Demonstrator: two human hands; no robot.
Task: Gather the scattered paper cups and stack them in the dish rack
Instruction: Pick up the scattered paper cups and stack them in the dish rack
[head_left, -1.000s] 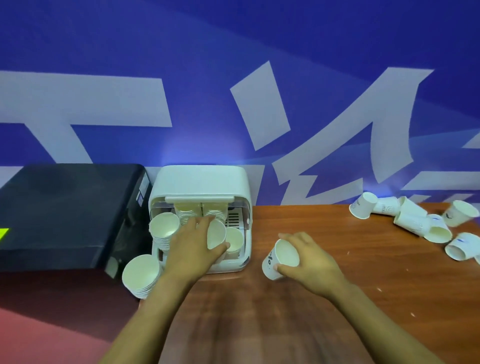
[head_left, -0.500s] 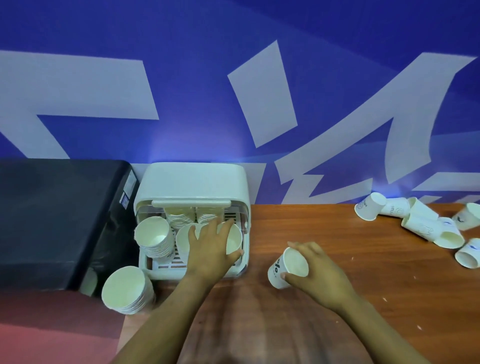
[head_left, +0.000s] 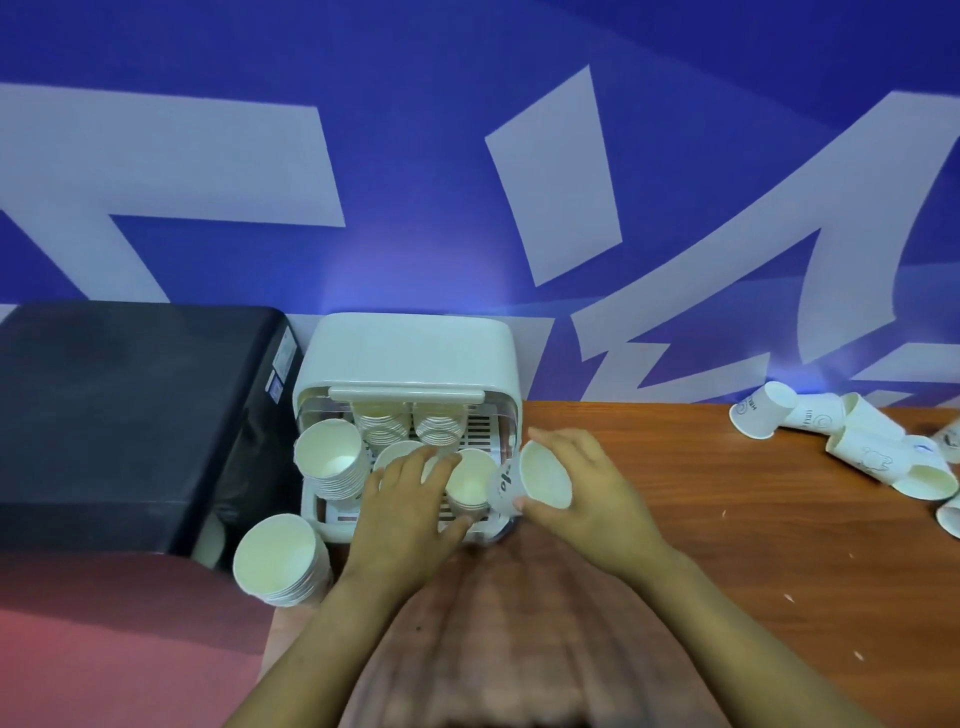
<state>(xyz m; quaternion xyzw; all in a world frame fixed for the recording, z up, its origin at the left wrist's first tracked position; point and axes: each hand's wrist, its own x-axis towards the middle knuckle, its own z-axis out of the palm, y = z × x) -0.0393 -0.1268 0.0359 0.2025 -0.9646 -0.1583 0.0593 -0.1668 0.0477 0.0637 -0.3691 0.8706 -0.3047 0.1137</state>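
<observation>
The white dish rack (head_left: 405, 358) stands with its lid raised at the table's back left. It holds several stacks of paper cups: one at the left (head_left: 332, 460), two at the back (head_left: 382, 421), and cups at the front. My left hand (head_left: 408, 506) reaches into the rack's front and holds the front right cup (head_left: 471, 480) between thumb and fingers. My right hand (head_left: 592, 493) grips a tilted printed paper cup (head_left: 545, 475), mouth toward me, right beside the rack's right edge. Another stack (head_left: 278, 558) stands outside the rack's front left corner.
Several loose paper cups (head_left: 763, 410) lie on their sides at the far right of the wooden table (head_left: 753, 561). A black appliance (head_left: 130, 415) sits left of the rack. A blue and white wall runs behind.
My right hand has carried its cup left and up to the rack's right edge. My left hand has set its cup down into the rack's front right.
</observation>
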